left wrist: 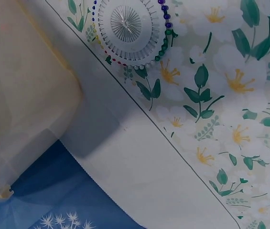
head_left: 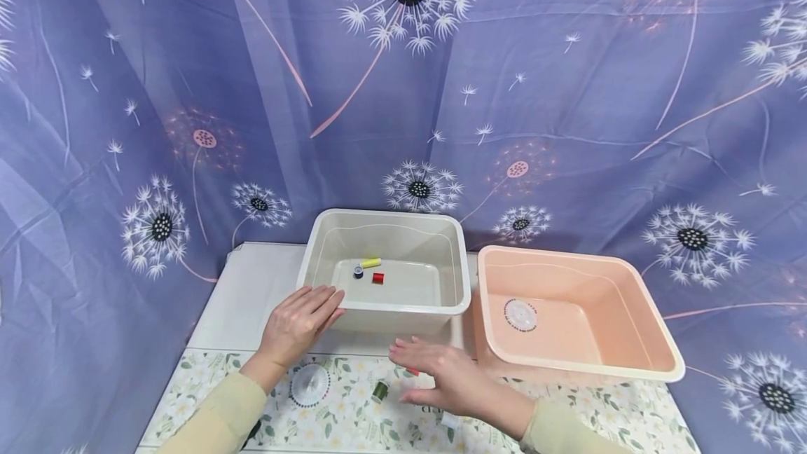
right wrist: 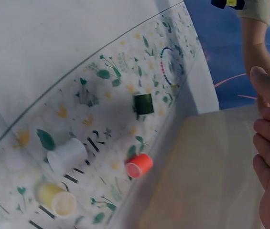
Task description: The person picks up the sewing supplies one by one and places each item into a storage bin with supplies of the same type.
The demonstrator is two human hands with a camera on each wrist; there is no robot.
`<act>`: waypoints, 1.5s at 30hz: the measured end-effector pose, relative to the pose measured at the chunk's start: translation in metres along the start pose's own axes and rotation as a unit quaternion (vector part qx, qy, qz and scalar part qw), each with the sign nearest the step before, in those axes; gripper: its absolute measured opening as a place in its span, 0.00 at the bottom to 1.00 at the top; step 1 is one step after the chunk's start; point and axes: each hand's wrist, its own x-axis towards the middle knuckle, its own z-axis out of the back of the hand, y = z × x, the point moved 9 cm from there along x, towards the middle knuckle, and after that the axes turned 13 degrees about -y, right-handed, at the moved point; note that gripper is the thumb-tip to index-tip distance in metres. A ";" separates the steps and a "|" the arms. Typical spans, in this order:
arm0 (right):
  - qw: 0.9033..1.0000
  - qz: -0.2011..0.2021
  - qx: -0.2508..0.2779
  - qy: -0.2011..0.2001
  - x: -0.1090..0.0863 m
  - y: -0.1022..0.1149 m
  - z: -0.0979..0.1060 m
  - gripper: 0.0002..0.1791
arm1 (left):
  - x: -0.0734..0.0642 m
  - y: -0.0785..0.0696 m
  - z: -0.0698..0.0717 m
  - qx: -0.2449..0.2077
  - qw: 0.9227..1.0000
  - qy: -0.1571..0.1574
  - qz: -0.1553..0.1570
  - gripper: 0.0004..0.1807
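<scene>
My left hand rests its fingers across the front left rim of the off-white plastic tub. Inside that tub lie a yellow thread spool, a dark blue spool and a red spool. Over the table in front of it, my right hand hovers with fingers extended, holding nothing. Below and around it are an orange-red spool, a dark green spool, a white spool and a pale yellow spool. A pin wheel lies near my left forearm.
At the right stands a peach tub with another pin wheel in it. Flower-patterned cloth covers the front of the white table. A blue dandelion curtain hangs behind. Something dark, partly hidden, shows by the left sleeve.
</scene>
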 end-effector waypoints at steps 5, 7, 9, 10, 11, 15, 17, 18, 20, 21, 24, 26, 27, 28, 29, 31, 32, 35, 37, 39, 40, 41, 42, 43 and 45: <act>1.000 0.003 -0.010 -0.004 -0.007 -0.003 -0.014 0.35 | -0.001 0.000 -0.002 0.003 1.000 0.007 0.001 0.19; 1.000 0.009 -0.018 -0.008 -0.010 -0.004 -0.019 0.36 | -0.002 0.000 -0.002 0.003 1.000 0.009 0.002 0.19; 1.000 0.003 -0.018 -0.010 -0.013 -0.007 -0.025 0.37 | -0.003 0.000 -0.002 0.003 1.000 0.008 0.002 0.19; 1.000 -0.001 -0.018 -0.010 -0.015 -0.009 -0.028 0.37 | -0.003 0.000 -0.003 0.005 1.000 0.008 0.001 0.19; 1.000 -0.004 -0.020 -0.010 -0.016 -0.011 -0.031 0.37 | -0.003 0.000 -0.003 0.006 1.000 0.008 0.001 0.20; 1.000 -0.019 -0.022 -0.010 -0.022 -0.017 -0.041 0.37 | -0.002 0.000 -0.003 0.007 1.000 0.008 0.002 0.20; 0.999 -0.024 -0.029 -0.009 -0.025 -0.020 -0.047 0.38 | -0.002 0.000 -0.003 0.005 1.000 0.009 0.002 0.19; 0.999 -0.028 -0.031 -0.008 -0.026 -0.021 -0.050 0.39 | -0.002 0.001 -0.003 0.003 1.000 0.009 0.003 0.19; 0.999 -0.034 -0.034 -0.005 -0.028 -0.023 -0.056 0.39 | -0.002 0.001 -0.003 0.002 1.000 0.010 0.003 0.18; 0.999 -0.037 -0.034 -0.004 -0.028 -0.023 -0.060 0.40 | -0.002 0.001 -0.003 0.002 1.000 0.010 0.004 0.18; 0.998 -0.049 -0.030 0.001 -0.030 -0.026 -0.069 0.41 | -0.002 0.002 -0.003 0.003 1.000 0.011 0.005 0.19; 0.998 -0.056 -0.032 0.007 -0.030 -0.027 -0.076 0.42 | -0.002 0.002 -0.003 0.004 1.000 0.010 0.005 0.19; 0.998 -0.059 -0.032 0.010 -0.030 -0.027 -0.079 0.42 | -0.002 0.002 -0.003 0.005 1.000 0.010 0.005 0.19; 0.997 -0.063 -0.032 0.014 -0.030 -0.028 -0.082 0.42 | -0.002 0.002 -0.003 0.005 1.000 0.010 0.005 0.20; 0.997 -0.066 -0.031 0.018 -0.030 -0.029 -0.085 0.43 | -0.002 0.002 -0.003 0.005 1.000 0.010 0.006 0.20; 0.997 -0.070 -0.037 0.026 -0.030 -0.030 -0.091 0.44 | -0.002 0.002 -0.003 0.005 1.000 0.011 0.007 0.20; 0.996 -0.072 -0.039 0.029 -0.030 -0.031 -0.093 0.45 | -0.002 0.002 -0.004 0.005 1.000 0.012 0.007 0.21; 0.996 -0.075 -0.046 0.036 -0.031 -0.033 -0.101 0.46 | -0.003 0.002 -0.004 0.005 1.000 0.015 0.008 0.21; 0.995 -0.075 -0.051 0.040 -0.031 -0.033 -0.105 0.46 | -0.003 0.002 -0.005 0.006 1.000 0.016 0.007 0.21; 0.995 -0.077 -0.053 0.046 -0.032 -0.034 -0.109 0.46 | -0.003 0.002 -0.005 0.005 1.000 0.015 0.007 0.20; 0.994 -0.078 -0.054 0.049 -0.033 -0.035 -0.111 0.45 | -0.002 0.002 -0.005 0.006 1.000 0.015 0.007 0.19; 0.994 -0.078 -0.054 0.051 -0.033 -0.035 -0.113 0.44 | -0.002 0.002 -0.005 0.007 1.000 0.016 0.007 0.20; 0.994 -0.078 -0.054 0.054 -0.034 -0.035 -0.115 0.43 | -0.002 0.002 -0.005 0.006 1.000 0.015 0.007 0.20; 0.994 -0.078 -0.053 0.056 -0.035 -0.035 -0.117 0.42 | -0.002 0.002 -0.005 0.007 1.000 0.015 0.007 0.20; 0.994 -0.077 -0.054 0.058 -0.036 -0.035 -0.119 0.40 | -0.002 0.002 -0.005 0.009 1.000 0.016 0.008 0.21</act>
